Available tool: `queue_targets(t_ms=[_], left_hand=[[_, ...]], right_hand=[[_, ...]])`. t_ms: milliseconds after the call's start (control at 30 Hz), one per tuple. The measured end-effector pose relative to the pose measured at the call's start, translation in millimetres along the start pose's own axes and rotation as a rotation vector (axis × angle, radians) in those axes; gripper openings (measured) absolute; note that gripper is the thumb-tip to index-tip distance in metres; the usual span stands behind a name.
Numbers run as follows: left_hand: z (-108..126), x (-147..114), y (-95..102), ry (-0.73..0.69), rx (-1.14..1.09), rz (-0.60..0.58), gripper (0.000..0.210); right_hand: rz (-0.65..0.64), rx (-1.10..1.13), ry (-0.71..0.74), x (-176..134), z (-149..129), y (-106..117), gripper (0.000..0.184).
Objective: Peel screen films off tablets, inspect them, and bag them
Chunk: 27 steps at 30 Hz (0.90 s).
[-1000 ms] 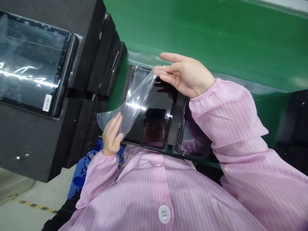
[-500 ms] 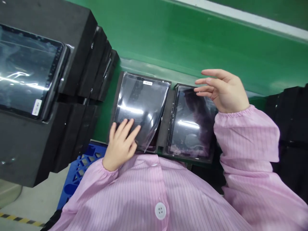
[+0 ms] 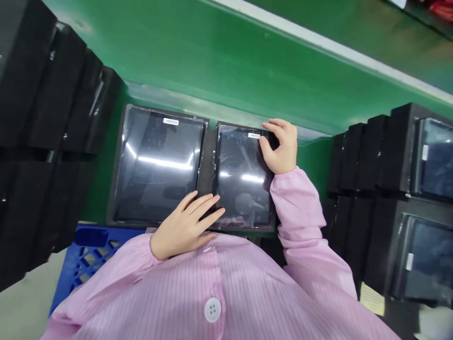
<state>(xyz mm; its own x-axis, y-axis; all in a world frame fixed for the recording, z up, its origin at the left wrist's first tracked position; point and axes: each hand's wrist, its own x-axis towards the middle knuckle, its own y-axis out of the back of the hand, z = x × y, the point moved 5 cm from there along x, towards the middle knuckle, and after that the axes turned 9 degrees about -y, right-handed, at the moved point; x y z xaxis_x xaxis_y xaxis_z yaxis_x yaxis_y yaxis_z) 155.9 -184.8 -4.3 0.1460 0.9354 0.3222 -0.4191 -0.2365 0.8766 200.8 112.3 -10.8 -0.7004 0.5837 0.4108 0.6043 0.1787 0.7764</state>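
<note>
Two dark flat screens, like tablets or display panels, lie side by side in black foam. Both have clear film over them and a white label near the top. My left hand is at the lower edge, palm down with fingers spread. Its fingertips reach over the foam strip between the left screen and the lower left corner of the right screen. At the top right corner of the right screen is my right hand, thumb and fingers apart and curved. Its thumb is close to the white label. I see nothing held in either hand.
Black foam blocks are stacked on the left. More stacked foam stands on the right, with screens set in it. A blue plastic crate is at lower left. The green bench has a pale strip farther back.
The view has shifted right. The left screen's film, skewed before, now lies straight. My left hand has moved right to the gap; my right hand has come down to the right screen's corner.
</note>
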Motion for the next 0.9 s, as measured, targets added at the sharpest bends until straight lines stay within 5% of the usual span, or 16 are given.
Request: queue_targets(t_ms=[200, 467, 667, 900], left_hand=[[9, 16, -5.2, -0.033, 0.018, 0.024, 0.028], [9, 23, 0.4, -0.022, -0.121, 0.102, 0.023], [-13, 17, 10.1, 0.224, -0.115, 0.223, 0.014], [-34, -11, 22.0, 0.452, -0.166, 0.198, 0.023]], right_hand=[[-0.034, 0.052, -0.033, -2, 8, 0, 0.027], [0.131, 0.367, -0.346, -15, 55, 31, 0.026], [0.205, 0.465, -0.428, -23, 69, 50, 0.022], [0.052, 0.462, -0.457, -30, 56, 46, 0.02]])
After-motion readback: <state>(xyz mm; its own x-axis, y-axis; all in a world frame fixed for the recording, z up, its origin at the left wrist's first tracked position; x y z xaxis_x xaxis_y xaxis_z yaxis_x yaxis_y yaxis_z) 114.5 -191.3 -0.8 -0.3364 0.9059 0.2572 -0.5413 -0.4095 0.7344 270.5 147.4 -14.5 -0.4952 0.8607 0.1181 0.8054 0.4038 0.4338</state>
